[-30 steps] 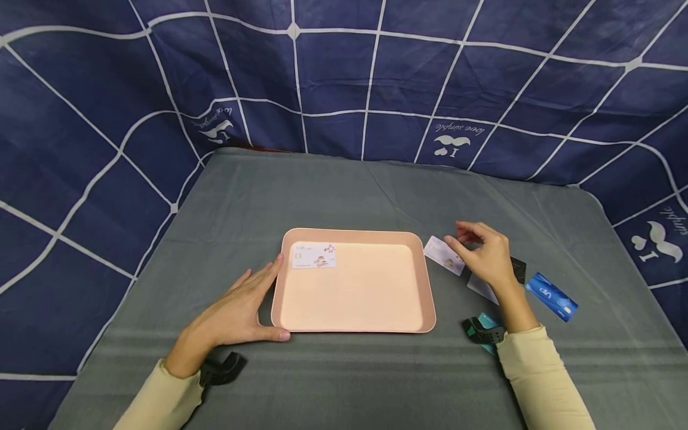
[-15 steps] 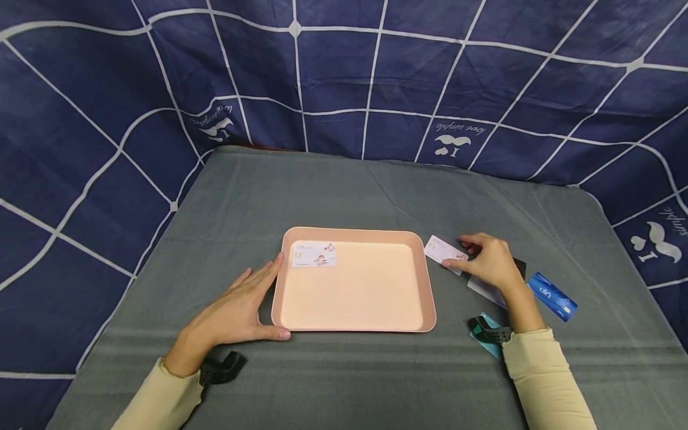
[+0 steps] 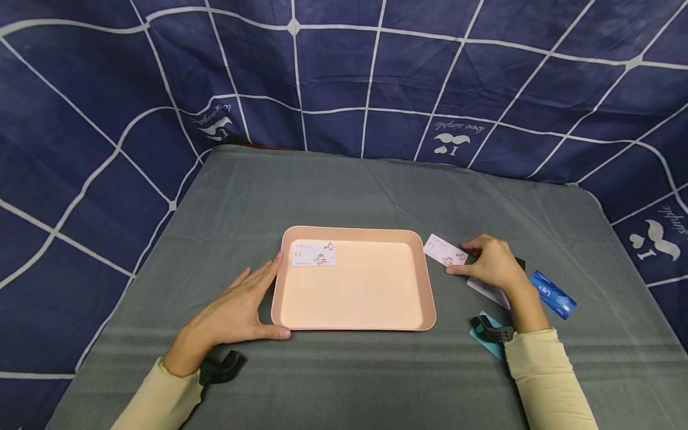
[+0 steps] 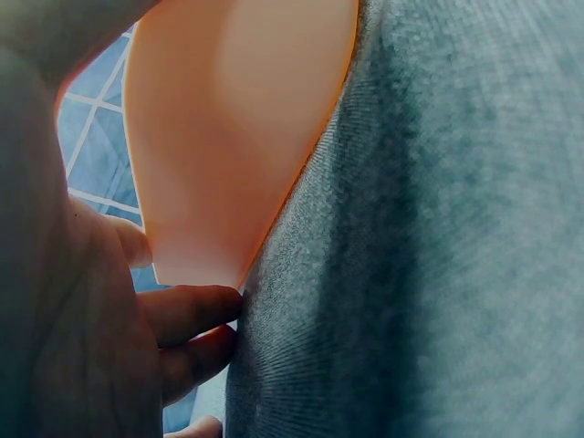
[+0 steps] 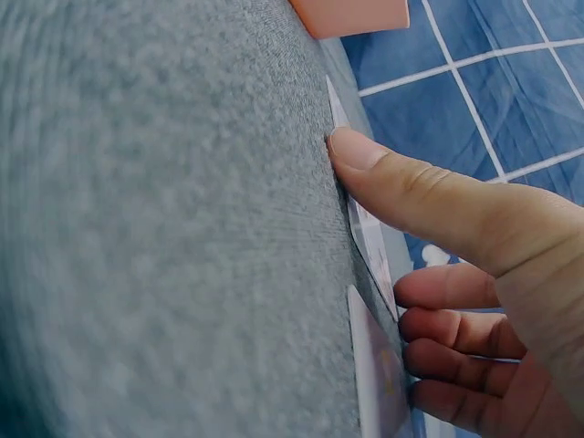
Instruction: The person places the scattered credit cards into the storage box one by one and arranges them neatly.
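One flowered card [image 3: 313, 253] is placed in the tray [image 3: 357, 292] touched by the spread left hand [image 3: 236, 310]; a twin card [image 3: 442, 248], pinched by the right hand [image 3: 495, 263], and other cards [image 3: 552, 294] are left outside.

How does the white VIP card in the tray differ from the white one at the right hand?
The tray card lies inside the pink tray; the loose card lies outside it, on the gray cloth.
The tray card sits nearly square to the tray's edges; the loose card is angled.
The right hand pinches the loose card; nothing touches the tray card from above.
Both share a floral print.
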`<move>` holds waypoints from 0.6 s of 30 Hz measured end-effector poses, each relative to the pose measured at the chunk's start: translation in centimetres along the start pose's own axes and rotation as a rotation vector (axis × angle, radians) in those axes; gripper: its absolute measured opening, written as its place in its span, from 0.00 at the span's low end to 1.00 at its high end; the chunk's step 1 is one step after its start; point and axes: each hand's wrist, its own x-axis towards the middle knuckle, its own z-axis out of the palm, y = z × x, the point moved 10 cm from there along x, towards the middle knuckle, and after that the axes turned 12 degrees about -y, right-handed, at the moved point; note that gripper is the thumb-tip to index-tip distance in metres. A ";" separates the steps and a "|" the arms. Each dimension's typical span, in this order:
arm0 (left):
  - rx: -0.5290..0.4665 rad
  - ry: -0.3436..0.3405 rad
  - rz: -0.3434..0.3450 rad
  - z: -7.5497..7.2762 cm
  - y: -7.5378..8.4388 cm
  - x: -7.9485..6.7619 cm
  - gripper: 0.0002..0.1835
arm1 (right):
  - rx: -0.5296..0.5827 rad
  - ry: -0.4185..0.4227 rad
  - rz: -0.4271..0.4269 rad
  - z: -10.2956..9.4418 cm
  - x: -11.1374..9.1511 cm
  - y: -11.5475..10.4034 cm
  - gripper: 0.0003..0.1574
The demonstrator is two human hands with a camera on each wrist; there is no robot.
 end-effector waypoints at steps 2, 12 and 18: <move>0.000 0.000 0.000 0.0 0.0 0.0 0.70 | 0.002 -0.016 0.008 0.0 0.0 0.1 0.43; 0.005 -0.005 0.000 0.0 0.0 0.1 0.70 | 0.039 -0.047 0.013 0.1 -0.1 0.2 0.35; 0.007 -0.008 0.000 0.1 0.0 0.1 0.70 | 0.056 -0.065 0.024 0.3 0.0 0.3 0.36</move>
